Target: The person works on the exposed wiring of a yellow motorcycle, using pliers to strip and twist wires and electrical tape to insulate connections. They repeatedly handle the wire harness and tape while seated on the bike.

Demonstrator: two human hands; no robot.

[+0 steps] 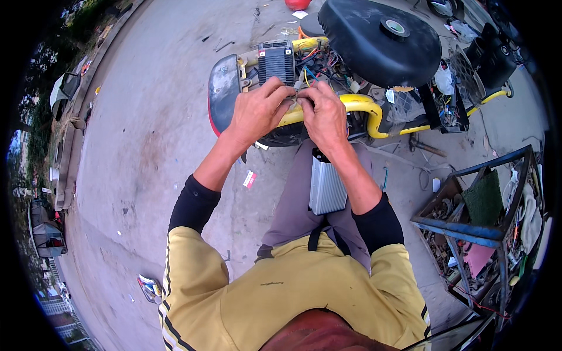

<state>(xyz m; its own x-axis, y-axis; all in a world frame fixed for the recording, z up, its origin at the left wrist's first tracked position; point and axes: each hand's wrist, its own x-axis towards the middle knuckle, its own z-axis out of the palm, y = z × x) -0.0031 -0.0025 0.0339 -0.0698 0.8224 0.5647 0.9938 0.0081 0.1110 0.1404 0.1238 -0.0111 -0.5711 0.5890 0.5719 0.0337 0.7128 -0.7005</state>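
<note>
My left hand [261, 110] and my right hand [325, 115] meet over the yellow frame tube [360, 104] of a partly stripped electric scooter. Both are closed in a pinch, fingertips almost touching, on what looks like a thin wire [296, 97]; its end is hidden by the fingers. Just beyond them, a tangle of coloured wires [328, 69] fills the open body. A black finned controller box [276, 61] lies beyond my left hand. Below my right hand, a silver ribbed metal case [328, 186] stands between my legs.
The black scooter seat [380, 41] is at the far right of the wires, and the dark rear cover [225, 90] at the left. A hammer [426, 146] lies on the ground. A rusty metal rack [477, 231] full of scrap stands at right. Pavement [134, 175] stretches left.
</note>
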